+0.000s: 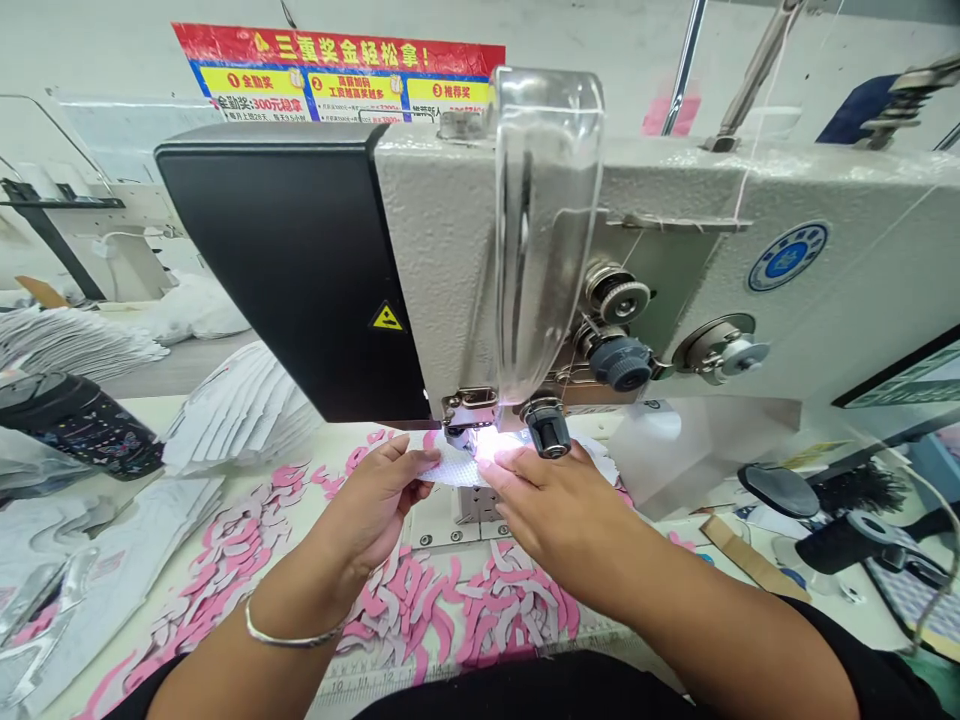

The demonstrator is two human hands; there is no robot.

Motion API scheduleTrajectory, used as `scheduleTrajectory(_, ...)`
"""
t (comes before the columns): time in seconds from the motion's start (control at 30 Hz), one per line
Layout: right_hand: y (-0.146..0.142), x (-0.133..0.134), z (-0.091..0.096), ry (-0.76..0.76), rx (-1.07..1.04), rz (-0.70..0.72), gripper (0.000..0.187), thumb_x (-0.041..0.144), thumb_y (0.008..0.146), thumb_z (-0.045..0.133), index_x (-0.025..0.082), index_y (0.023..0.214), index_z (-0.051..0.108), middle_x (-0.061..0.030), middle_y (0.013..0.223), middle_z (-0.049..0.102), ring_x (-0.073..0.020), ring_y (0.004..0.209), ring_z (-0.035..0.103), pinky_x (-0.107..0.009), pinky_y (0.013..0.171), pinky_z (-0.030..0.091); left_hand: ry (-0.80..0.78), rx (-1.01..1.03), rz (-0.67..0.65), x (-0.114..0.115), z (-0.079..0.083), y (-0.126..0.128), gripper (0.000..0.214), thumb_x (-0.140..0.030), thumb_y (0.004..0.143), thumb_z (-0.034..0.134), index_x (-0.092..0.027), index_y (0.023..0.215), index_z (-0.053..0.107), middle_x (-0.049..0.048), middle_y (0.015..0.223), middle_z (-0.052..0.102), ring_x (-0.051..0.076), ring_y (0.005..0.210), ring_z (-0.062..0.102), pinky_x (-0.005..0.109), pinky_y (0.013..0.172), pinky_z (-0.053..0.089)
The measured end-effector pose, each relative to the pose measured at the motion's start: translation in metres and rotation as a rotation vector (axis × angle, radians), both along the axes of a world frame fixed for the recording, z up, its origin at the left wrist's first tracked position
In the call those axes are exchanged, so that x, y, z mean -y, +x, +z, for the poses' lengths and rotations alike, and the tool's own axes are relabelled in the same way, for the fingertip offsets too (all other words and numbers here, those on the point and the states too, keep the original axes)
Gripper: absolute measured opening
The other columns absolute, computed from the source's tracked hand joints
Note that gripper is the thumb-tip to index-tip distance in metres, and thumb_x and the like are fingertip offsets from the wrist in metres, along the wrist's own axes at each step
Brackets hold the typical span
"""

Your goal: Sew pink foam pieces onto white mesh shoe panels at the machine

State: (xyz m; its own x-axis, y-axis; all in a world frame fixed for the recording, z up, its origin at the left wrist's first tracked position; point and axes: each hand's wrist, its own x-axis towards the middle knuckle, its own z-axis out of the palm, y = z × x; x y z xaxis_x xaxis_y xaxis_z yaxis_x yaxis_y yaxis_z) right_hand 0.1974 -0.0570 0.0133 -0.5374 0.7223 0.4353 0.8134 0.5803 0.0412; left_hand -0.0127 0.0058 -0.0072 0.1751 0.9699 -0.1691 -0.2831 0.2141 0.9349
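1. The left hand (371, 500) seems to pinch the left end of a white perforated fabric piece (454, 472), with its fingers pressed together on top. A thin metal bangle (292, 635) sits on its wrist.
2. The right hand (544, 525) lies on the right part of the same piece, with fingers a little spread, and presses it down.
3. The piece lies under the presser foot (461, 425) of a sewing machine (442, 250), in bright light.
4. It looks light, thin and soft, so I think it can slip or wrinkle easily. The best hold is on both sides of the foot, flat against the plate.
5. Many loose pink and white cut pieces (450, 600) cover the counter (142, 420) below the hands, and a stack of white cut pieces (240, 410) lies to the left.
6. A clear plastic guard (544, 220) hangs above the foot and stands between the eyes and the stitching area.
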Motion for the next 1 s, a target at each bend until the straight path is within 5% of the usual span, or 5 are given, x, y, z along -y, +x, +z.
scheduleTrajectory(0.13,0.014,-0.006,0.013,-0.182,-0.046,0.064,0.048,0.012,0.087,0.055,0.028,0.132,0.056,-0.0073,0.108,0.062,-0.0244,0.101,0.057,-0.039,0.086,0.047,0.016,0.022,0.001,0.0,0.0,0.0,0.021,-0.023,0.07,0.081,-0.017,0.073,0.062,-0.0047,0.068,0.054,0.006,0.056,0.045,0.017,0.051,0.039)
scheduleTrajectory(0.23,0.016,-0.012,-0.001,-0.225,-0.137,0.062,0.055,0.008,0.086,0.051,0.032,0.135,0.053,-0.0074,0.111,0.058,-0.023,0.101,0.055,-0.039,0.086,0.05,0.027,0.009,-0.013,-0.001,-0.001,0.0,0.018,-0.024,0.07,0.081,-0.017,0.074,0.065,-0.0046,0.068,0.055,0.006,0.056,0.045,0.017,0.052,0.039)
scheduleTrajectory(0.47,-0.003,-0.006,-0.045,-0.014,-0.285,-0.011,0.055,0.01,0.085,0.052,0.022,0.138,0.052,-0.0131,0.115,0.053,-0.0284,0.109,0.049,-0.05,0.097,0.047,0.045,-0.031,-0.02,-0.017,-0.005,0.0,0.023,-0.029,0.069,0.082,-0.015,0.065,0.065,-0.0038,0.058,0.053,0.006,0.052,0.044,0.019,0.051,0.038)
scheduleTrajectory(1.0,-0.018,-0.003,-0.051,0.161,-0.308,-0.045,0.046,0.016,0.091,0.051,0.016,0.137,0.052,-0.0129,0.116,0.061,-0.025,0.105,0.054,-0.046,0.099,0.045,0.042,0.049,0.026,-0.016,-0.011,0.006,0.021,-0.027,0.07,0.08,-0.016,0.064,0.064,-0.0031,0.055,0.057,0.009,0.053,0.052,0.022,0.056,0.042)
